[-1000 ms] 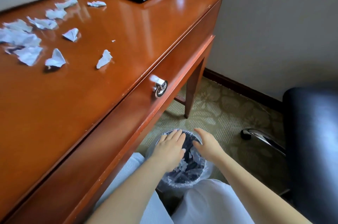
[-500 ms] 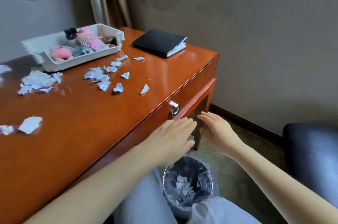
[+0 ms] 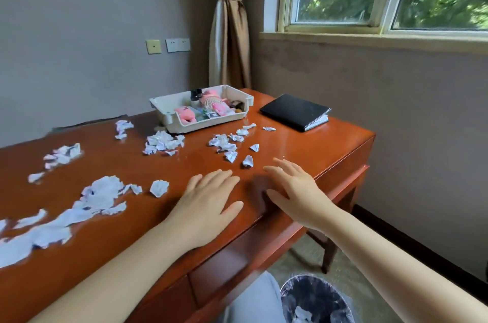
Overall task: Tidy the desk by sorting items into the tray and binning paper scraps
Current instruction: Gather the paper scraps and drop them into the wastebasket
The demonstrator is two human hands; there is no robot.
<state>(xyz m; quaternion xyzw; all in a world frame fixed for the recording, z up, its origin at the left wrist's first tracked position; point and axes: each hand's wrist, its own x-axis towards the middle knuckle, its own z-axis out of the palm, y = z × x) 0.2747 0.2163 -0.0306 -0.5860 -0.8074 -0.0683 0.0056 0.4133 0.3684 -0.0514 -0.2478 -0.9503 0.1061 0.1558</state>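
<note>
step: binning paper scraps, gather phase — judged from empty hands over the desk [image 3: 303,143] and scraps left on it
left hand [image 3: 208,200]: flat, palm down, fingers spread, holding nothing; touching the wood or just above it — cannot tell which
right hand [image 3: 295,190]: same pose, fingers spread, empty, near the front edge
nearest scraps [image 3: 248,161]: small crumpled bits at about 12 o'clock, between the two hands and just beyond the fingertips; not touching either hand
right cluster [image 3: 224,142]: further out at 12, between the hands and the tray
single scrap [image 3: 159,188]: at 9 o'clock of left hand, near
big pile [image 3: 100,197]: at 9 o'clock, further out, trailing to the left frame edge, blurred
far scraps [image 3: 62,155]: at 10 o'clock, well apart
tray [image 3: 169,103]: at 12 o'clock, far side, already holding pink items and small bottles — sorting looks done, as a guess
notebook [image 3: 294,111]: at 1 o'clock, beside the tray, closed
bin [image 3: 317,299]: on the floor at 6 o'clock, below the right forearm, lined, a few scraps inside
next move: probably reach to 12, rake the small bits together with both hands, cup, carry back to 6 and drop
risk: light paper, glossy top — bits likely to slide or slip out of a loose cup
</note>
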